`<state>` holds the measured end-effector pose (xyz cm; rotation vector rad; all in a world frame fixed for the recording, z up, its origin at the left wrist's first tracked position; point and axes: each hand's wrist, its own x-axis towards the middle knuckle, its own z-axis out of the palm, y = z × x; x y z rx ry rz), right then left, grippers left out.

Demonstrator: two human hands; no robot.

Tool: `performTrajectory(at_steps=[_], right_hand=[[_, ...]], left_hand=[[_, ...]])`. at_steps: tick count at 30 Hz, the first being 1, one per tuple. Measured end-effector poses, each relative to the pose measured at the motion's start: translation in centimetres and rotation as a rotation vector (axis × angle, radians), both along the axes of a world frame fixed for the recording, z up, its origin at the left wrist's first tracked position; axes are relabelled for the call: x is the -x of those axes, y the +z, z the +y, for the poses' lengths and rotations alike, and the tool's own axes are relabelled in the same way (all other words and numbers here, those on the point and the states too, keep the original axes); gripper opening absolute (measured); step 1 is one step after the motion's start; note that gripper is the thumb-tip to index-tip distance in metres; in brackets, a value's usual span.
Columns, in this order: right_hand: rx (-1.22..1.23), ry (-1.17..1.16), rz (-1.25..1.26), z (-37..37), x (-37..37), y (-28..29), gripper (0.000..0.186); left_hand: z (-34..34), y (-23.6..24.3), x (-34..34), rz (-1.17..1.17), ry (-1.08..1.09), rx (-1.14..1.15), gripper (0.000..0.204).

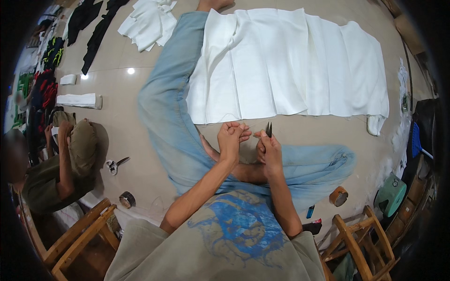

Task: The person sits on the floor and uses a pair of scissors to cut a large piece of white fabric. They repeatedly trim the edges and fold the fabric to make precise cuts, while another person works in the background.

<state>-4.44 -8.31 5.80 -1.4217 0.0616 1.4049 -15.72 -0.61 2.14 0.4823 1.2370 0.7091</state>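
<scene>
Overlapping white fabric pieces lie in a wide row on the floor, beyond my hands and beside my outstretched leg. Just below the row's near edge is my left hand, its fingers curled in a pinch. A fine pale thread runs from the fabric's edge near these fingertips; it is too thin to follow fully. My right hand, close by on the right, is closed around small dark thread snips with the blades pointing up, away from me. The two hands are a small gap apart.
At left another person sits holding something white. White-handled scissors and a tape roll lie nearby. Another tape roll, a wooden stool and a green plastic object are at right. More white cloth lies far left.
</scene>
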Motion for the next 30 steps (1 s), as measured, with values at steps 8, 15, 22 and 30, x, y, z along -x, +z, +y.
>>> performTrajectory(at_steps=[8,15,22,30], right_hand=[[0.044,0.084,-0.077,0.7,0.2,0.7,0.028],[0.001,0.053,-0.05,0.4,0.3,0.3,0.031],[-0.04,0.182,-0.122,1.5,0.4,1.6,0.054],[0.025,0.525,0.056,3.3,-0.4,0.4,0.059]], left_hand=[[0.1,1.4,1.0,0.483,-0.35,-0.367,0.026],[3.9,2.7,2.7,0.991,-0.697,-1.085,0.04],[4.1,2.2,3.7,0.95,-0.779,-0.955,0.019],[3.4,4.1,3.9,0.851,-0.638,-0.938,0.011]])
